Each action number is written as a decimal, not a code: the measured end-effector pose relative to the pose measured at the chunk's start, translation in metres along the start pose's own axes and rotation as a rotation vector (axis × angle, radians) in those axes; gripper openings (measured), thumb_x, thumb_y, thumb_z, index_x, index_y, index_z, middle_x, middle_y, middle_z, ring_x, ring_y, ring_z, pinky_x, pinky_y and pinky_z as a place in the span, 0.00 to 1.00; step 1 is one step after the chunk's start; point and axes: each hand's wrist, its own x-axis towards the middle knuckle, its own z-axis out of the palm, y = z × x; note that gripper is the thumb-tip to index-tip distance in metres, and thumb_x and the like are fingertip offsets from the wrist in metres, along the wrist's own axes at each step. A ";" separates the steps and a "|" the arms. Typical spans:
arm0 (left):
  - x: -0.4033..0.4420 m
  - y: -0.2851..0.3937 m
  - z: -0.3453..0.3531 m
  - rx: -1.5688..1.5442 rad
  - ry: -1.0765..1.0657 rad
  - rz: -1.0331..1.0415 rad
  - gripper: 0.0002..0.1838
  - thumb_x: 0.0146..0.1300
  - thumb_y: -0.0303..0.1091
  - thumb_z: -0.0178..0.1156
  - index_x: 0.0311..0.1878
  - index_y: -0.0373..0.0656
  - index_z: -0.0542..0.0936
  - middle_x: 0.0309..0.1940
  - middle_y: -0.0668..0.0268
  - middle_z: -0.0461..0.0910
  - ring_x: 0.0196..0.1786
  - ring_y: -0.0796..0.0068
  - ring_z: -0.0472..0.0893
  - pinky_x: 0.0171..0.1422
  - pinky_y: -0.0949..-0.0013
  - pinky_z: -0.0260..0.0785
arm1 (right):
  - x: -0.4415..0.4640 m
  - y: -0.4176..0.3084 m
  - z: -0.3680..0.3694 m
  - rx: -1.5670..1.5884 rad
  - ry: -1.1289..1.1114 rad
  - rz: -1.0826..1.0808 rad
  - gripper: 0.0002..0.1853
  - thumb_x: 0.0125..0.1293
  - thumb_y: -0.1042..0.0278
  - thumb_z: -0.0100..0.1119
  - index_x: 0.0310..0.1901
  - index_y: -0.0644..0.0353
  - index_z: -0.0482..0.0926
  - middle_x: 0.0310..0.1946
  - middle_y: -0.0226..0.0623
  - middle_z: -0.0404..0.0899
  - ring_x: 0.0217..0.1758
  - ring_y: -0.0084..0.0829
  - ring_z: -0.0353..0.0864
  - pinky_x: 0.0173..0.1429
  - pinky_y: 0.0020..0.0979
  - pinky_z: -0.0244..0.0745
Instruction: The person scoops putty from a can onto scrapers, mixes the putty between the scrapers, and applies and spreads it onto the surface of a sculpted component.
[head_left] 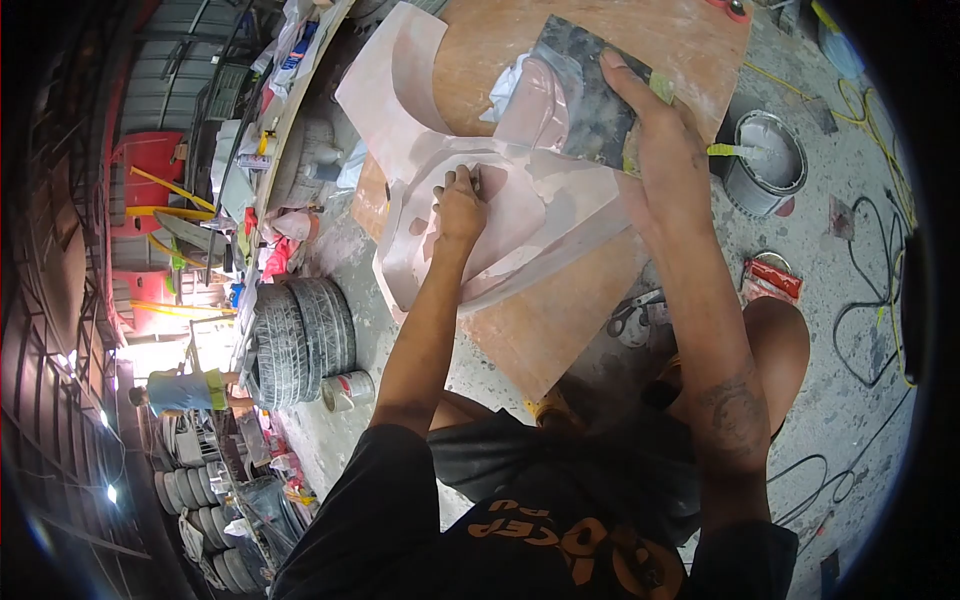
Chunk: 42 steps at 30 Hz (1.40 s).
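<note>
A large pale pink and grey molded panel (580, 185) with curved, recessed surfaces lies on a plywood sheet (560, 320). My left hand (459, 207) is closed over the panel's recess, its fingers curled down by the surface; whatever they hold is hidden. My right hand (668, 145) grips the edge of a dark flat board (598, 105) smeared with grey, thumb on top. The board is held above the panel's right side. Yellowish-green patches show along the board's edge beside my fingers.
To the right stand an open can (765, 170) of grey material and a red container (772, 278). Scissors (632, 312) lie by the plywood. Dusty tires (305, 335) and a white can (347, 391) are at left; cables (870, 300) cross the right floor. Another person (185, 391) stands far left.
</note>
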 end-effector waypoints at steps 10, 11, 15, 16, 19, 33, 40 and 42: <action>-0.003 -0.004 0.012 -0.035 0.004 0.083 0.25 0.52 0.21 0.62 0.55 0.48 0.72 0.57 0.57 0.72 0.57 0.35 0.70 0.54 0.33 0.67 | -0.012 -0.010 0.006 -0.023 -0.050 0.002 0.16 0.67 0.65 0.68 0.52 0.65 0.80 0.46 0.34 0.84 0.48 0.26 0.84 0.56 0.29 0.80; -0.003 -0.004 0.012 -0.043 0.007 0.099 0.25 0.52 0.21 0.62 0.55 0.48 0.72 0.57 0.57 0.72 0.57 0.35 0.70 0.55 0.33 0.66 | -0.010 -0.009 0.004 -0.018 -0.063 0.001 0.16 0.67 0.65 0.68 0.52 0.65 0.80 0.46 0.34 0.84 0.48 0.26 0.84 0.56 0.29 0.80; -0.009 0.006 0.008 -0.050 -0.009 0.061 0.25 0.52 0.19 0.61 0.55 0.48 0.72 0.57 0.57 0.72 0.57 0.36 0.70 0.56 0.34 0.66 | -0.006 -0.006 0.001 -0.016 -0.091 0.001 0.16 0.67 0.65 0.68 0.52 0.65 0.81 0.46 0.34 0.84 0.48 0.26 0.84 0.55 0.29 0.80; -0.009 0.007 0.007 -0.053 -0.005 0.079 0.25 0.52 0.19 0.61 0.55 0.48 0.72 0.56 0.57 0.72 0.57 0.37 0.70 0.56 0.35 0.66 | -0.007 -0.006 0.001 -0.019 -0.092 0.002 0.16 0.67 0.65 0.68 0.52 0.65 0.80 0.46 0.34 0.84 0.48 0.26 0.84 0.55 0.29 0.80; -0.009 0.005 0.010 -0.062 0.008 0.123 0.25 0.52 0.18 0.60 0.54 0.48 0.73 0.55 0.57 0.72 0.56 0.38 0.70 0.56 0.37 0.66 | -0.010 -0.007 0.005 -0.036 -0.045 0.004 0.16 0.67 0.66 0.68 0.51 0.66 0.81 0.46 0.34 0.84 0.48 0.25 0.84 0.54 0.29 0.80; -0.022 0.011 0.011 -0.053 0.121 0.406 0.24 0.50 0.18 0.57 0.53 0.46 0.74 0.50 0.56 0.76 0.53 0.46 0.74 0.56 0.50 0.65 | 0.004 0.010 -0.004 -0.059 0.011 0.020 0.25 0.61 0.61 0.75 0.50 0.68 0.72 0.41 0.34 0.80 0.43 0.23 0.79 0.50 0.26 0.73; -0.020 -0.024 -0.011 -0.117 0.068 0.241 0.21 0.55 0.18 0.59 0.52 0.46 0.74 0.53 0.57 0.76 0.54 0.39 0.73 0.55 0.36 0.68 | -0.002 0.006 0.001 -0.037 0.037 -0.015 0.29 0.58 0.60 0.77 0.48 0.67 0.67 0.35 0.33 0.78 0.36 0.20 0.76 0.43 0.23 0.70; -0.016 -0.027 -0.005 -0.037 0.147 0.219 0.19 0.53 0.14 0.53 0.48 0.43 0.73 0.49 0.56 0.77 0.52 0.44 0.75 0.55 0.45 0.66 | -0.002 0.005 0.002 -0.039 0.075 0.038 0.24 0.61 0.64 0.74 0.52 0.68 0.74 0.44 0.35 0.81 0.46 0.25 0.81 0.53 0.28 0.76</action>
